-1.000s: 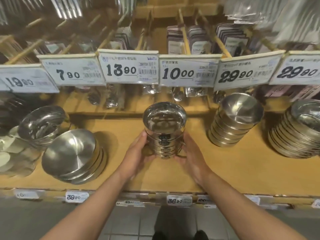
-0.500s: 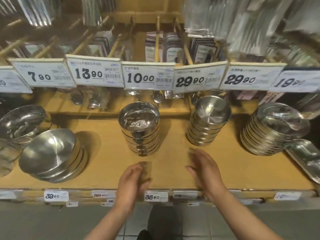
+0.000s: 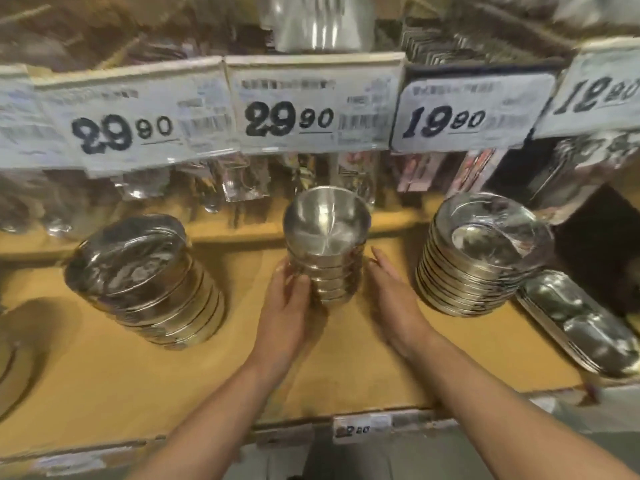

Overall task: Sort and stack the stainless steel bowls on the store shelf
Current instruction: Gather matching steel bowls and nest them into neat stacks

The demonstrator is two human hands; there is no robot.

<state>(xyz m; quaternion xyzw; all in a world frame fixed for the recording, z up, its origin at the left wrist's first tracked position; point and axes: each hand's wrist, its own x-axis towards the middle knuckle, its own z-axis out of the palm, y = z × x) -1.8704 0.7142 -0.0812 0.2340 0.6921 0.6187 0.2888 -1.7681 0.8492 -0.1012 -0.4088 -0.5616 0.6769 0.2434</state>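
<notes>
A stack of several small steel bowls [image 3: 327, 237] stands upright at the middle of the wooden shelf [image 3: 104, 375]. My left hand [image 3: 285, 313] cups its left side, fingers curled round the lower bowls and the thumb on the front. My right hand [image 3: 391, 299] lies with straight fingers beside the stack's right side, at or just off the metal. Left of this stack leans a stack of wider bowls [image 3: 145, 278]. To its right stands a stack of shallow dishes [image 3: 485, 258].
Oblong steel trays [image 3: 581, 320] lie at the far right of the shelf. Price tags [image 3: 311, 109] hang along the rail above, with packaged goods [image 3: 242, 178] behind them. The shelf's front edge with small labels [image 3: 360, 427] runs under my forearms.
The view has shifted right and closer. My hands, which let go of the earlier stack and drew back, have moved forward and now flank the neighbouring stack of small bowls.
</notes>
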